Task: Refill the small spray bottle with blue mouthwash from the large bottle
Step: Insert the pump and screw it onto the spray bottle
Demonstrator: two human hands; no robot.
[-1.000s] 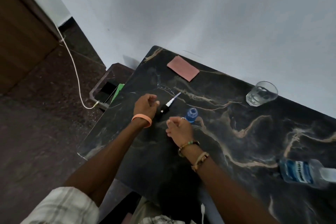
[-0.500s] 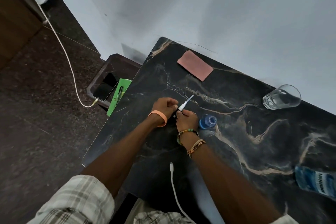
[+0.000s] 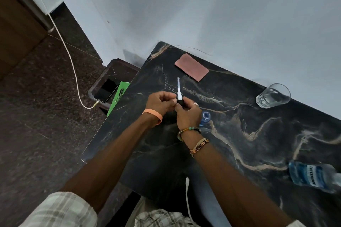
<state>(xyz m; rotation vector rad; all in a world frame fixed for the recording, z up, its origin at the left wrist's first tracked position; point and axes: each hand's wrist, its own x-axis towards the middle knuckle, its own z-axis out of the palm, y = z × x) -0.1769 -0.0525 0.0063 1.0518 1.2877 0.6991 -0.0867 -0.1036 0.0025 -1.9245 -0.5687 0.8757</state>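
Both hands meet over the dark marble table (image 3: 239, 153). Between them is the spray pump (image 3: 179, 94), a black cap with a white tube pointing up and away. My left hand (image 3: 160, 102) pinches it from the left and my right hand (image 3: 187, 114) grips its black base from the right. The small blue spray bottle (image 3: 205, 118) stands open on the table just right of my right hand, partly hidden by it. The large bottle of blue mouthwash (image 3: 313, 175) stands at the right edge of the view, blurred.
A pink cloth (image 3: 191, 69) lies near the table's far corner. A clear glass (image 3: 273, 96) stands by the wall. Left of the table, a low stool holds a phone (image 3: 107, 90) on a white cable and a green box (image 3: 119, 96).
My right hand has joined the left on the spray pump, and both lifted it so its white tube now points upward. The camera view has shifted.
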